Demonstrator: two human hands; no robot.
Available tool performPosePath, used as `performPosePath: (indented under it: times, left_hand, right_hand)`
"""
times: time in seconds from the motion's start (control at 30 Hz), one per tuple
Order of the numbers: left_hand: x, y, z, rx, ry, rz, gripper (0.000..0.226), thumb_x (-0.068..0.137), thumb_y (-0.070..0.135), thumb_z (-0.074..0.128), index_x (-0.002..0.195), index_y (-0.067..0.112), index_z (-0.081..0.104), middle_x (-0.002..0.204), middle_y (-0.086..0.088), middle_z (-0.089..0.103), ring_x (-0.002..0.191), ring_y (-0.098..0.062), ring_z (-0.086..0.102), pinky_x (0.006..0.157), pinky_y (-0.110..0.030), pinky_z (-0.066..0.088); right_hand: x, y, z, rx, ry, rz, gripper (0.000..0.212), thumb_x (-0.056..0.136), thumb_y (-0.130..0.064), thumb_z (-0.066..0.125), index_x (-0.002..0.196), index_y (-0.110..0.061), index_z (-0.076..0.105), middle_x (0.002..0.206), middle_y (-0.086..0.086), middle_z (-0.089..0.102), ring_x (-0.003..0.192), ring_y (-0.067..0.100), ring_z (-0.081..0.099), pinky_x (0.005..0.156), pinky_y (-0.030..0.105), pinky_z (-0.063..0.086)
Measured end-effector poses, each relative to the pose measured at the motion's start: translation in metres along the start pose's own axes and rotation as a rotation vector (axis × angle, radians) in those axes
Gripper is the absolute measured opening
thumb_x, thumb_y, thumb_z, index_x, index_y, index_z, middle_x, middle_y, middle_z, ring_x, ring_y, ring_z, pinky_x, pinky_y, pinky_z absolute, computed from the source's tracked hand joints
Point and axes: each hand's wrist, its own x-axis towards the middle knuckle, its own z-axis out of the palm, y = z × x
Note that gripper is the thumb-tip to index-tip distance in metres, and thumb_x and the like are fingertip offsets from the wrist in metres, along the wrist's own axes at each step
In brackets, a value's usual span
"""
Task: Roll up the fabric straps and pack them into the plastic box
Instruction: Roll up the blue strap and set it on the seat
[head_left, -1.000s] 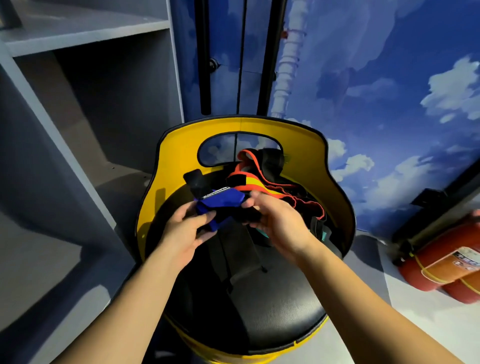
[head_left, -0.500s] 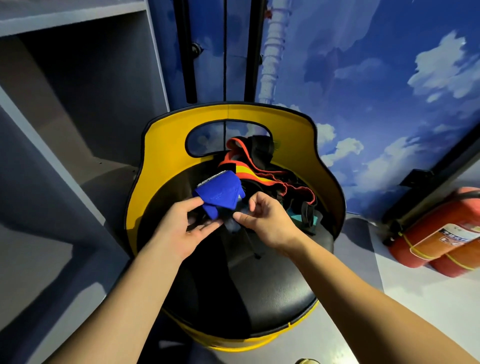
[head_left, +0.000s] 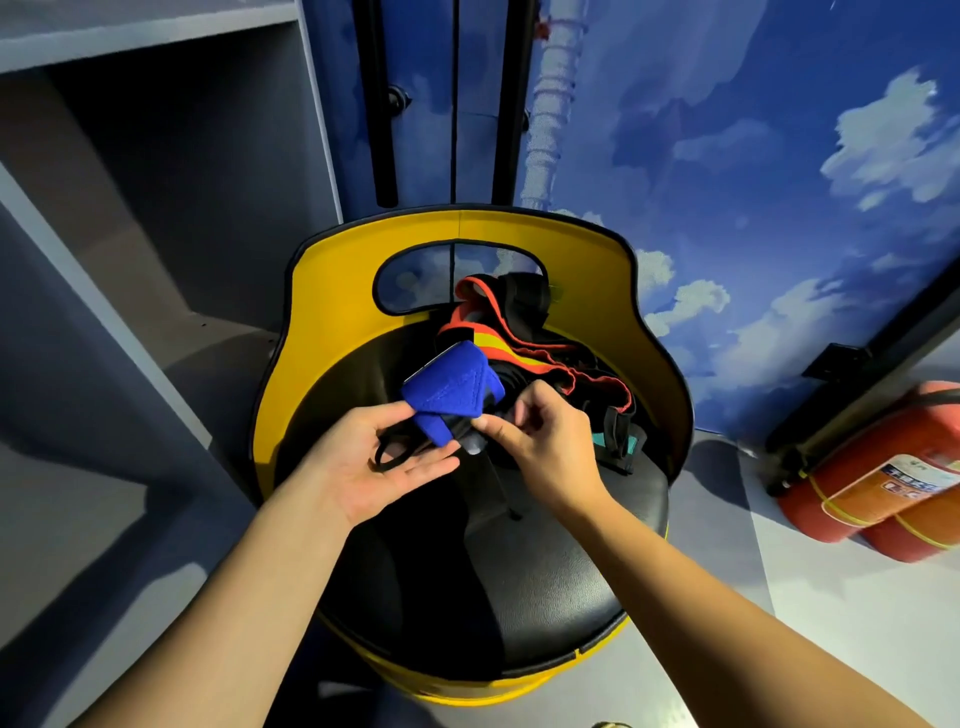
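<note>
- Blue strap (head_left: 451, 391), folded into a wedge with stitched edges, held up over the black seat (head_left: 519, 571) of a yellow chair (head_left: 332, 322), between the 2 hands.
- Left hand (head_left: 363, 467) palm-up under the strap; thumb lies along its lower left edge, fingers extended beneath and only slightly bent. A thin black loop (head_left: 395, 452) lies across the palm and fingers. Grip loose: the strap is pinched between thumb and fingers, not wrapped.
- Right hand (head_left: 540, 436) fingers curled, thumb and forefinger pinching a dark strap end (head_left: 475, 441) just below the blue fold. What exactly lies under the fingertips cannot be told; the material there is dark and shadowed.
- A black tail hangs from the pinch down toward the seat.
- Behind the hands, against the chair back: a heap of straps (head_left: 545, 358) with 1 red-edged piece bearing a yellow stripe, black webbing, and a teal bit at the right side.
- Chair back curved, with an oval cut-out handle.
- Left of chair: grey shelving (head_left: 156, 208), open compartments.
- Behind: wall (head_left: 753, 156) painted with blue sky and white clouds; 2 black vertical bars (head_left: 374, 104) and a white ribbed pipe (head_left: 545, 104) on it.
- Right, on the floor: 2 red fire extinguishers (head_left: 883, 478) lying on their sides, bound with yellow bands.
- Plastic box not in view.
</note>
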Motion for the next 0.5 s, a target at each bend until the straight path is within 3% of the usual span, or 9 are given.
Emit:
performPosePath:
  times: [0.1,0.17,0.27,0.33,0.43,0.5]
  left_hand:
    - [0.0,0.0,-0.001,0.006,-0.002,-0.003,0.037,0.093,0.011,0.065,0.127,0.004,0.052,0.127,-0.029,0.057,0.095,-0.048,0.071,0.098,-0.064,0.048]
    - [0.001,-0.002,-0.002,0.046,-0.009,0.005,0.038,0.094,0.012,0.064,0.13,0.007,0.054,0.129,-0.026,0.057,0.099,-0.048,0.07,0.104,-0.064,0.044]
    - [0.0,-0.002,-0.002,0.141,-0.028,0.054,0.031,0.096,0.01,0.06,0.126,0.017,0.062,0.122,-0.023,0.067,0.102,-0.045,0.07,0.108,-0.063,0.04]
    - [-0.001,-0.001,-0.001,0.224,-0.049,0.104,0.032,0.098,0.009,0.057,0.126,0.022,0.063,0.12,-0.019,0.07,0.105,-0.042,0.07,0.108,-0.062,0.039]
    - [0.002,0.0,-0.002,0.331,-0.06,0.198,0.034,0.098,0.007,0.056,0.126,0.024,0.062,0.122,-0.013,0.071,0.106,-0.037,0.071,0.1,-0.057,0.045]
    - [0.003,-0.001,-0.001,0.386,-0.024,0.272,0.037,0.095,0.0,0.059,0.123,0.024,0.064,0.124,-0.006,0.069,0.106,-0.033,0.07,0.094,-0.053,0.051]
  right_hand:
    - [0.002,0.001,0.0,-0.061,0.005,0.01,0.046,0.079,-0.044,0.082,0.066,-0.013,0.05,0.057,0.002,0.051,0.054,0.005,0.038,0.051,0.018,0.033]
    - [0.002,-0.002,0.002,-0.011,-0.058,0.127,0.036,0.083,-0.037,0.081,0.069,-0.011,0.061,0.063,0.008,0.064,0.056,0.004,0.047,0.055,0.018,0.039]
    - [0.006,-0.014,0.002,0.283,-0.185,0.38,0.008,0.089,-0.009,0.071,0.084,-0.003,0.073,0.081,0.013,0.073,0.075,0.014,0.065,0.077,0.03,0.054]
    - [0.009,-0.019,-0.001,0.504,-0.216,0.531,0.011,0.088,-0.002,0.062,0.084,-0.004,0.073,0.087,0.015,0.072,0.087,0.019,0.068,0.093,0.037,0.055]
    - [0.015,-0.022,-0.006,0.829,-0.276,0.663,0.01,0.076,-0.013,0.058,0.083,-0.011,0.065,0.09,0.014,0.063,0.09,0.023,0.064,0.094,0.036,0.053]
    - [0.016,-0.023,-0.007,0.933,-0.291,0.736,0.028,0.079,-0.03,0.064,0.097,-0.009,0.063,0.094,0.012,0.061,0.09,0.024,0.062,0.092,0.035,0.051]
